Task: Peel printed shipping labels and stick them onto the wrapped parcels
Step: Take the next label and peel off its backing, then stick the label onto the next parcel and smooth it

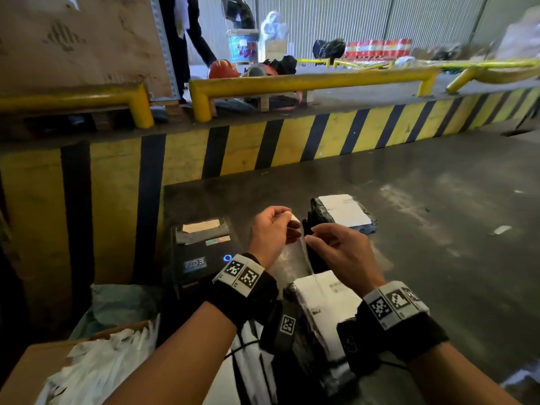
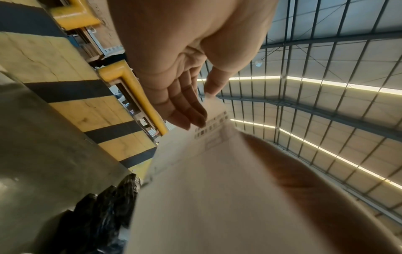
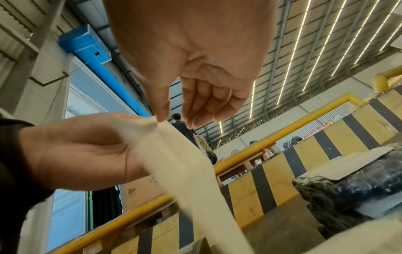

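I hold a white printed label (image 1: 301,241) upright between both hands, above the floor. My left hand (image 1: 287,222) pinches its top edge, with thumb and fingers on the paper (image 2: 217,163). My right hand (image 1: 309,238) pinches a corner of the same label (image 3: 185,163) between thumb and forefinger. The paper's lower end hangs toward a near black-wrapped parcel (image 1: 324,305) with a white label on top. A second black-wrapped parcel (image 1: 342,214), also with a label on top, lies just beyond my hands; it appears in the right wrist view as the far parcel (image 3: 359,189).
A black label printer (image 1: 201,252) stands left of my hands, paper showing in its slot. A cardboard box (image 1: 96,366) of crumpled white paper sits at the lower left. A yellow-and-black striped kerb (image 1: 263,144) with yellow rails runs across behind. Bare concrete floor (image 1: 438,229) lies to the right.
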Action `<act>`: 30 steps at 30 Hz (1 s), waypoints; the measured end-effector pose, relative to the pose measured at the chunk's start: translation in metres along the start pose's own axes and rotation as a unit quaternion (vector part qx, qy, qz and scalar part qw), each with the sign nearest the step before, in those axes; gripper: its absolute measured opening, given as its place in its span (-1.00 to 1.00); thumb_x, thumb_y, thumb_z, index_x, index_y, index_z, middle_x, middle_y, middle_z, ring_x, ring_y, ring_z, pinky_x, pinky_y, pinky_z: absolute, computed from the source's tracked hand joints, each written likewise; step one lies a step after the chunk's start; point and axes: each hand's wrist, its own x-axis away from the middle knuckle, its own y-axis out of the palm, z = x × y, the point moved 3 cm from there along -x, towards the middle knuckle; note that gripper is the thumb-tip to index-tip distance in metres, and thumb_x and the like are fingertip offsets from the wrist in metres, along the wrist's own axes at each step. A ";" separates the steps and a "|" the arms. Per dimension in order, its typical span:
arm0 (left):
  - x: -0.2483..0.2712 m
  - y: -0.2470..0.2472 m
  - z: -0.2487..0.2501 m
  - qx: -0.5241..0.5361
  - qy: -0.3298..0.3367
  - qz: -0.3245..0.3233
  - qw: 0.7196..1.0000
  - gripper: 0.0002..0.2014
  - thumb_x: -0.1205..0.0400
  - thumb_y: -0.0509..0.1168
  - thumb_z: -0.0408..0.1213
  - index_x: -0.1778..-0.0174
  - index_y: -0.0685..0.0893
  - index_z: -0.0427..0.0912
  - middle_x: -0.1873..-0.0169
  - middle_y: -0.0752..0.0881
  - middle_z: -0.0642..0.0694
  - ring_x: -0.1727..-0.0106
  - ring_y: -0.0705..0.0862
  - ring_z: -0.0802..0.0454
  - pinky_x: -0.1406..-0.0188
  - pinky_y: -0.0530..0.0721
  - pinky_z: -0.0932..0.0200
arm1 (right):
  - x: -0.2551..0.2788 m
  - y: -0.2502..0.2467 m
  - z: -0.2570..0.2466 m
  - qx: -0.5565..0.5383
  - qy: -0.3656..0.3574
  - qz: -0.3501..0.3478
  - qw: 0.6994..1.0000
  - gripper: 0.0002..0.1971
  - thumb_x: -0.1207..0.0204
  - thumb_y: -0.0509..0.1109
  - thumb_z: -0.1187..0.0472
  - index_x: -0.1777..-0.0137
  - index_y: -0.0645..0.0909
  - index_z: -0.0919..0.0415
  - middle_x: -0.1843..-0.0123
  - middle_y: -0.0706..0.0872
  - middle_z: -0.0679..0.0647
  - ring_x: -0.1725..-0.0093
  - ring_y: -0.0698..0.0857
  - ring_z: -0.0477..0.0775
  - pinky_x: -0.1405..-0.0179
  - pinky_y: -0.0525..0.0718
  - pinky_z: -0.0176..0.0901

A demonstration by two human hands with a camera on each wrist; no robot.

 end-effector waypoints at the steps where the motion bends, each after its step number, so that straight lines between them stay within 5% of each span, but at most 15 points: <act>1: -0.007 0.013 0.000 -0.005 0.000 0.002 1.000 -0.87 -0.70 0.17 -0.31 -0.05 0.62 -0.18 0.17 0.72 -0.18 0.21 0.72 0.03 0.24 0.74 0.21 | -0.007 -0.009 0.006 -0.002 -0.003 -0.001 1.000 -0.83 -0.49 0.45 0.11 0.00 0.76 0.16 0.19 0.79 -0.02 0.23 0.72 -0.16 0.24 0.65 -0.49; 6: -0.038 0.076 -0.001 -0.025 0.004 0.024 0.999 -0.86 -0.69 0.16 -0.39 0.03 0.62 -0.16 0.24 0.70 -0.14 0.28 0.71 0.04 0.29 0.73 0.20 | -0.042 -0.054 0.055 -0.014 -0.003 0.021 1.000 -0.84 -0.57 0.34 0.27 -0.04 0.74 0.17 0.13 0.75 -0.03 0.24 0.63 -0.33 0.25 0.57 -0.64; 10: -0.062 0.119 -0.002 -0.059 0.019 0.043 0.997 -0.87 -0.67 0.18 -0.38 0.04 0.63 -0.14 0.23 0.68 -0.12 0.20 0.72 -0.04 0.30 0.70 0.15 | -0.070 -0.079 0.090 -0.053 -0.015 0.006 0.998 -0.86 -0.56 0.36 0.16 -0.03 0.73 0.08 0.15 0.77 -0.06 0.18 0.74 -0.12 0.15 0.73 -0.19; 13: -0.074 0.142 -0.003 -0.078 0.021 0.053 0.995 -0.86 -0.68 0.18 -0.37 0.03 0.64 -0.13 0.18 0.71 -0.18 0.19 0.73 -0.06 0.23 0.74 0.10 | -0.086 -0.092 0.106 -0.030 -0.035 -0.016 0.999 -0.80 -0.45 0.49 0.11 -0.06 0.73 0.10 0.19 0.74 -0.12 0.19 0.70 -0.27 0.18 0.61 -0.45; 16: -0.082 0.161 -0.005 -0.098 0.025 0.059 0.993 -0.85 -0.68 0.17 -0.36 0.03 0.64 -0.10 0.14 0.72 -0.19 0.18 0.75 -0.06 0.08 0.78 -0.01 | -0.098 -0.099 0.117 -0.018 -0.050 -0.019 0.998 -0.80 -0.41 0.54 0.16 -0.02 0.74 0.14 0.24 0.73 -0.12 0.24 0.70 -0.22 0.16 0.63 -0.41; 21: -0.097 0.181 -0.008 -0.092 0.023 0.068 0.993 -0.87 -0.67 0.18 -0.38 0.06 0.64 -0.14 0.26 0.69 -0.15 0.32 0.69 0.02 0.17 0.75 0.05 | -0.116 -0.103 0.137 0.001 -0.075 -0.013 0.997 -0.92 -0.46 0.49 0.22 0.08 0.78 0.17 0.24 0.77 -0.05 0.28 0.69 -0.18 0.25 0.55 -0.57; 25: -0.106 0.191 -0.013 -0.036 -0.031 0.049 0.998 -0.80 -0.72 0.14 -0.15 0.04 0.62 -0.15 0.21 0.70 -0.12 0.20 0.68 0.00 0.16 0.67 0.11 | -0.131 -0.108 0.152 0.053 -0.112 -0.002 0.992 -0.91 -0.47 0.46 0.25 0.08 0.76 0.22 0.19 0.80 0.07 0.25 0.71 -0.02 0.19 0.70 -0.15; 30: -0.126 0.176 -0.028 -0.078 -0.067 0.082 0.991 -0.81 -0.68 0.23 -0.21 -0.14 0.62 -0.19 -0.05 0.68 -0.14 -0.07 0.66 -0.04 -0.16 0.66 0.01 | -0.157 -0.118 0.180 -0.036 -0.020 -0.021 0.999 -0.93 -0.49 0.45 0.22 0.09 0.76 0.14 0.21 0.76 -0.07 0.24 0.70 -0.21 0.20 0.59 -0.48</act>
